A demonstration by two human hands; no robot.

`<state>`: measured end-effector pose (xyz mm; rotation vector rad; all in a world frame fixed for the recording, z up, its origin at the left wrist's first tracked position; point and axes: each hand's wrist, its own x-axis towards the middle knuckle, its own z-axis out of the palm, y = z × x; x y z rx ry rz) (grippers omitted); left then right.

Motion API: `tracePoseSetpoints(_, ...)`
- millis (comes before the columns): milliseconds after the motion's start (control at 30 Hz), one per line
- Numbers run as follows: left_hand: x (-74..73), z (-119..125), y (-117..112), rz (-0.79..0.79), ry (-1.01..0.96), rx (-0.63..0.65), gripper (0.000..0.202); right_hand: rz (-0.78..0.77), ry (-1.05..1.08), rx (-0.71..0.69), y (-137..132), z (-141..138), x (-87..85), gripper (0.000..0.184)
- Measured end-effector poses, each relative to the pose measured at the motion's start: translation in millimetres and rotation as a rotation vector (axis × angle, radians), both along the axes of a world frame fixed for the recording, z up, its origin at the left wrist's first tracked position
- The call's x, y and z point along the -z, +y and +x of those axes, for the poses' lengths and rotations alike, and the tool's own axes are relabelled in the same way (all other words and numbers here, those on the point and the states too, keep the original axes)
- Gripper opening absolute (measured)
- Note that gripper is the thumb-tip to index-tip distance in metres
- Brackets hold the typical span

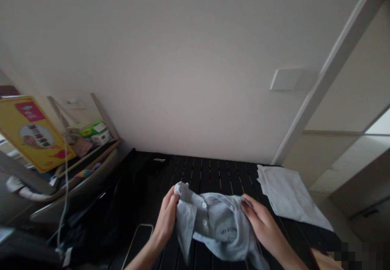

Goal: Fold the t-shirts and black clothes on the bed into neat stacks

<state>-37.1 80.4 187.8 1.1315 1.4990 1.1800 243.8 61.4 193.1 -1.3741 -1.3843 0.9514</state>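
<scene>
The left hand point(166, 217) and the right hand point(262, 229) stand well apart, each closed on the fabric of a pale grey-blue shirt point(217, 229), which stretches between them. The left hand bunches the collar end, while the right pinches the far side, its fingers point(246, 201) curled over the cloth. Held this way, the shirt seems to be kept open and lifted just over the dark slatted tabletop point(213, 172), so that its white buttons point(204, 223) and small printed lettering point(228, 233) face upward and the loose lower part hangs free. Beyond the right hand, a folded white cloth point(289, 192) lies flat on the tabletop, apparently set aside where it is clear of the shirt. Near the left hand lies a phone point(138, 241), its dark face edged by a pale rim, though the dim light makes this hard to confirm. Further left, a black bag point(100, 217) slumps beside the tabletop, and a shelf point(88, 160) holds small boxes point(100, 133) beneath a yellow sign point(33, 131).
</scene>
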Motion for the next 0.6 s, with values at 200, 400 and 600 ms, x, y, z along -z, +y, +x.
tracePoseSetpoints(200, -76.4, -16, -34, -0.029, 0.252, 0.51, 0.056, -0.087, -0.055, -0.093, -19, 24, -35.3, 0.044)
tracePoseSetpoints(400, -102.1, -49, 28, 0.089, 0.339, 0.533, 0.03, 0.029, -0.244, -0.155, 23, 50, -48.2, 0.042)
tracePoseSetpoints(600, -31.9, -49, 124, 0.375, 0.558, 0.035, 0.038, 0.368, -0.8, 0.225, 110, 47, 26.2, 0.052)
